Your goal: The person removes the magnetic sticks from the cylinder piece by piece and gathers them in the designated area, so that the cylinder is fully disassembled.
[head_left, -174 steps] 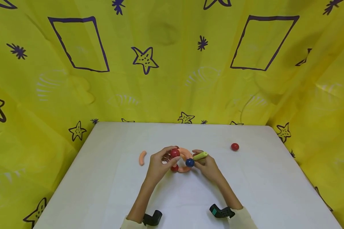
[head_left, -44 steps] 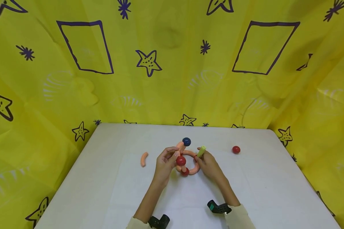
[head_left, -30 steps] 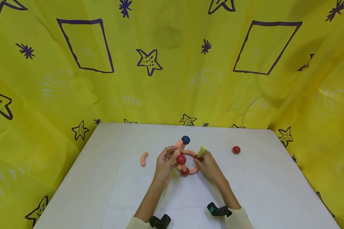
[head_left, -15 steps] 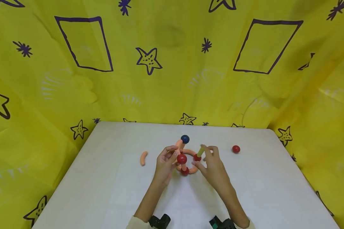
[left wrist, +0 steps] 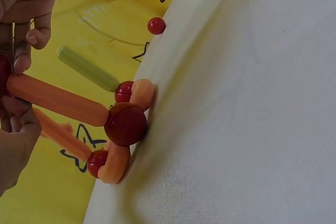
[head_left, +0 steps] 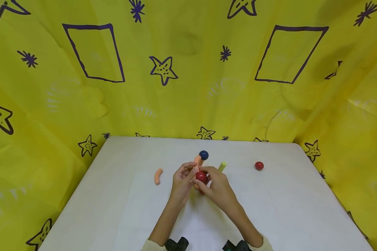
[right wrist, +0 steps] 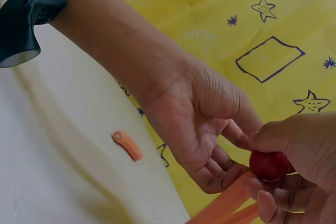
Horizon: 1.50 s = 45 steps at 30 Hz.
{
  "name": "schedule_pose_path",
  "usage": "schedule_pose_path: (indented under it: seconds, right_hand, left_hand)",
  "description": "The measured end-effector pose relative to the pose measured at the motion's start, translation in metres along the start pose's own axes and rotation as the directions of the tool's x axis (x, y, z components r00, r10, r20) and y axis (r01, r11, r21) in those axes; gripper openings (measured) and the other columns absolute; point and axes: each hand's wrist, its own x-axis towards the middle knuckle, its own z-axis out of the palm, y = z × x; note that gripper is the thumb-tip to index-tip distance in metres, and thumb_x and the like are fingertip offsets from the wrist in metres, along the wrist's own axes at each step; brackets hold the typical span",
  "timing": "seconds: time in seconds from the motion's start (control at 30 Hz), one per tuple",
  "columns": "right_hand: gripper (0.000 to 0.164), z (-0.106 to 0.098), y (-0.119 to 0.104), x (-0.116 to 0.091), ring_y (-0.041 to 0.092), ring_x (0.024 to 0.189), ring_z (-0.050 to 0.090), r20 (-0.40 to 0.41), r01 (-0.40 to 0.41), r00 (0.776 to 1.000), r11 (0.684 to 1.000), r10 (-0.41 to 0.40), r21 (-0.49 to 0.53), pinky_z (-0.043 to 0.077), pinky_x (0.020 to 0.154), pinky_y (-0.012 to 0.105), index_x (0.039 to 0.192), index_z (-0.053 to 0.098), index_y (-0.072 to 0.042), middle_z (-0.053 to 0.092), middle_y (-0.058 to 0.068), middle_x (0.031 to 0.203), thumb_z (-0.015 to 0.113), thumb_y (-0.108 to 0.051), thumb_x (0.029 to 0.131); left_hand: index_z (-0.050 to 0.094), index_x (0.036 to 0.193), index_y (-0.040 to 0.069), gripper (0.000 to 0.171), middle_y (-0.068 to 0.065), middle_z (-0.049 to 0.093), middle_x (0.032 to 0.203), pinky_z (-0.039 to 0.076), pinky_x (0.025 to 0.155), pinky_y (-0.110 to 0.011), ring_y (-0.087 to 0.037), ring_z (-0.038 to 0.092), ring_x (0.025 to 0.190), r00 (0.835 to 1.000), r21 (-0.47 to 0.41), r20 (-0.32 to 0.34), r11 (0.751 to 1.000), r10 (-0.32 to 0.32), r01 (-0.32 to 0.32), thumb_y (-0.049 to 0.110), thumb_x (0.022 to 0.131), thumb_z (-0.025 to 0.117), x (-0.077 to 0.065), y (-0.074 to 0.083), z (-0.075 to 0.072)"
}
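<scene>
A toy frame of orange sticks and red balls stands mid-table, built up from a ring of curved sticks. My left hand (head_left: 180, 183) pinches an upper orange stick (head_left: 197, 160) beside the top red ball (head_left: 201, 176). With thumb and fingers my right hand (head_left: 220, 190) grips that red ball, also visible in the right wrist view as a red ball (right wrist: 269, 165). Behind the hands a blue ball (head_left: 204, 155) tops the frame. A green stick (left wrist: 88, 69) rises from a red ball (left wrist: 124, 92) on the ring's right side. The hands hide much of the ring.
A loose curved orange stick (head_left: 158, 176) lies to the left on the white table (head_left: 138, 216). One loose red ball (head_left: 259, 166) lies to the right. Yellow patterned cloth (head_left: 188, 104) hangs behind and along both sides.
The frame has turned since the oldest frame, carrying the blue ball to the back. My right hand has let go at the green stick and moved left onto the top red ball.
</scene>
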Motion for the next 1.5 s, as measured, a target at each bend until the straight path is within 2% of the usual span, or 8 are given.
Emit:
schedule_pose_path:
  seconds: [0.1, 0.33, 0.67, 0.87, 1.17, 1.5]
  right_hand:
    - [0.038, 0.001, 0.001, 0.001, 0.011, 0.075, 0.060, -0.015, 0.032, 0.999, 0.999, -0.032, -0.004, 0.053, 0.061, 0.021, 0.112, 0.065, -0.001, 0.068, 0.009, 0.099, 0.080, -0.013, 0.079]
    - [0.033, 0.001, 0.003, 0.001, 0.013, 0.070, 0.057, -0.046, 0.056, 0.997, 0.998, -0.057, -0.031, 0.047, 0.055, 0.016, 0.109, 0.066, -0.001, 0.067, 0.010, 0.092, 0.076, -0.009, 0.079]
    - [0.029, -0.002, 0.005, 0.000, 0.011, 0.069, 0.056, -0.016, 0.014, 1.000, 1.000, -0.014, 0.004, 0.049, 0.057, 0.018, 0.109, 0.067, -0.002, 0.064, 0.008, 0.093, 0.074, -0.009, 0.081]
    - [0.030, -0.004, 0.005, -0.001, 0.012, 0.067, 0.055, -0.007, -0.030, 1.000, 0.999, 0.030, -0.011, 0.049, 0.057, 0.019, 0.111, 0.066, -0.007, 0.066, 0.006, 0.099, 0.076, -0.016, 0.084]
    - [0.035, -0.006, 0.009, -0.001, 0.009, 0.067, 0.053, -0.012, -0.087, 0.996, 0.994, 0.087, -0.061, 0.046, 0.056, 0.017, 0.114, 0.064, -0.009, 0.066, 0.004, 0.097, 0.076, -0.019, 0.083]
    - [0.035, -0.009, 0.011, 0.000, 0.018, 0.067, 0.057, -0.028, -0.102, 0.995, 0.993, 0.101, -0.051, 0.046, 0.056, 0.019, 0.116, 0.065, -0.007, 0.063, 0.005, 0.095, 0.074, -0.016, 0.083]
  left_hand:
    - [0.065, 0.103, 0.012, 0.012, 0.000, 0.070, 0.094, 0.053, 0.070, -0.016, -0.009, 0.066, 0.088, 1.000, 0.005, -0.011, 1.000, 0.015, -0.015, 0.006, 0.093, 0.065, 0.000, 0.001, 0.001]
    - [0.065, 0.103, 0.007, 0.013, 0.001, 0.072, 0.088, 0.054, 0.072, -0.019, -0.008, 0.065, 0.080, 0.999, 0.007, -0.017, 1.000, 0.030, -0.030, 0.003, 0.091, 0.065, 0.002, 0.000, 0.003]
    - [0.062, 0.109, 0.001, 0.017, 0.001, 0.072, 0.090, 0.054, 0.070, -0.018, -0.008, 0.066, 0.078, 1.000, 0.021, -0.013, 1.000, 0.010, -0.010, 0.005, 0.093, 0.064, 0.002, -0.004, 0.000]
    - [0.063, 0.108, 0.004, 0.015, 0.000, 0.072, 0.093, 0.055, 0.072, -0.020, -0.009, 0.066, 0.081, 1.000, 0.017, -0.021, 1.000, -0.001, 0.001, 0.006, 0.093, 0.065, 0.001, -0.005, -0.001]
    - [0.062, 0.105, 0.009, 0.010, -0.002, 0.073, 0.094, 0.055, 0.074, -0.020, -0.010, 0.067, 0.083, 1.000, -0.019, -0.015, 1.000, -0.010, 0.010, 0.007, 0.095, 0.062, 0.003, -0.006, -0.005]
    - [0.064, 0.105, 0.010, 0.013, -0.006, 0.071, 0.097, 0.054, 0.073, -0.021, -0.012, 0.065, 0.084, 0.999, -0.036, -0.034, 0.999, -0.019, 0.018, 0.007, 0.093, 0.065, 0.002, -0.003, -0.005]
